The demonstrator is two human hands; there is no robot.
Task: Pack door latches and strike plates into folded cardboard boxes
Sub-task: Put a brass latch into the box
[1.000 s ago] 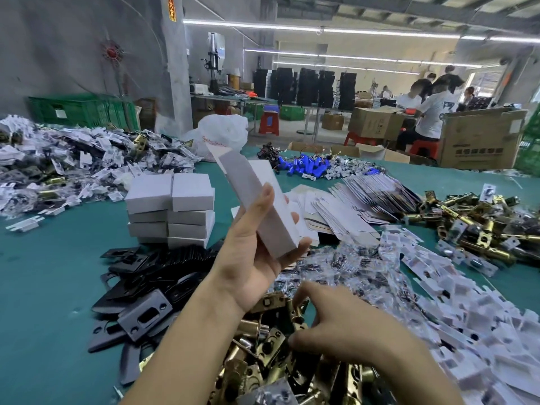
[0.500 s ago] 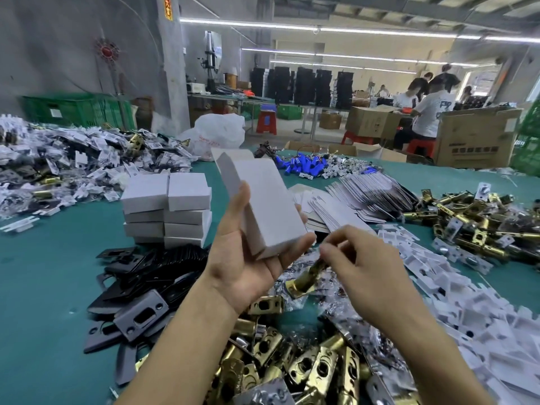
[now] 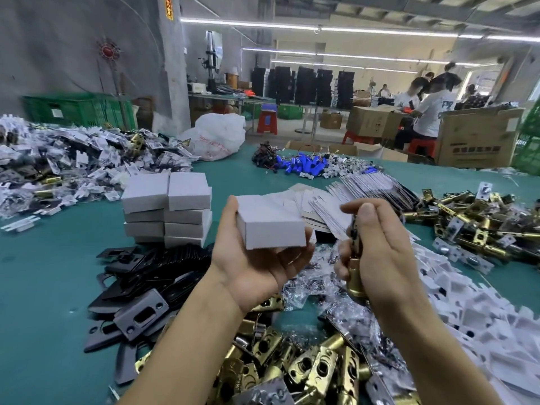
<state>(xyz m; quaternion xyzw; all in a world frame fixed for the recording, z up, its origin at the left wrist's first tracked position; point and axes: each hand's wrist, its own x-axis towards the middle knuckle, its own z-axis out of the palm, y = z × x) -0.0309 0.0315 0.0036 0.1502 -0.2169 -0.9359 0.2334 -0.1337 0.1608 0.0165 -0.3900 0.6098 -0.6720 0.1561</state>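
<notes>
Bright, even indoor light from long ceiling tube lamps [image 3: 292, 24], soft faint shadows on the green desk [image 3: 43, 287], glints on the brass latches [image 3: 321, 372], wide-angle bending at the edges, right hand [image 3: 377, 252] slightly motion-blurred, far workers [image 3: 429, 109] perhaps out of focus

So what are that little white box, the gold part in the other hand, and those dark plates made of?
The box in the left hand looks like thin white cardboard: matte, with sharp folded edges. The latch in the right hand appears to be metal with a shiny brass-coloured finish; plating or solid brass, I can't tell. The strike plates look like stamped metal, coated matte dark grey to black.
</notes>
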